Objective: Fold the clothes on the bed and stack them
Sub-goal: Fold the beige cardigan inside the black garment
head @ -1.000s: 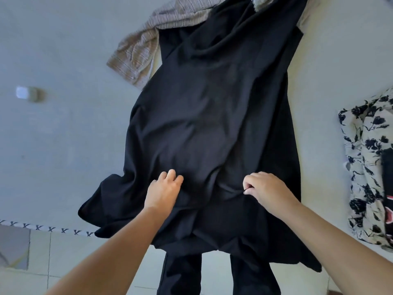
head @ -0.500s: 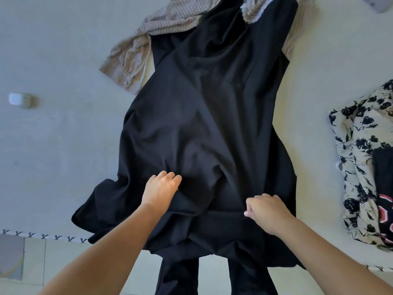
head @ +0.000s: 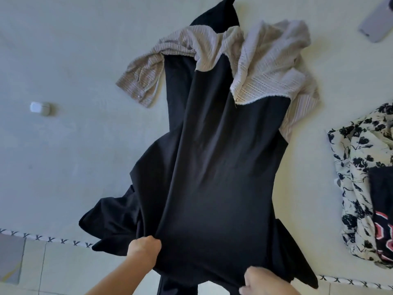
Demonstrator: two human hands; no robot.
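A long black garment (head: 223, 167) lies stretched lengthwise on the pale bed (head: 74, 156), its near end hanging over the bed's front edge. My left hand (head: 144, 250) grips the black cloth at its near left side. My right hand (head: 259, 282) grips it at the near right, at the bottom of the frame. The cloth is pulled taut between my hands and its far end. A beige knitted top (head: 255, 67) lies crumpled over the garment's far end and partly under it.
A black-and-white floral garment (head: 359, 177) with a dark printed piece (head: 382, 226) on it lies at the right edge. A small white case (head: 40, 108) sits at the left. A phone (head: 377, 24) lies at the far right corner. Tiled floor shows below the bed's edge.
Both hands drew back toward me with the black garment, pulling it tight and smooth. The beige top came along with the far end, now spread over it.
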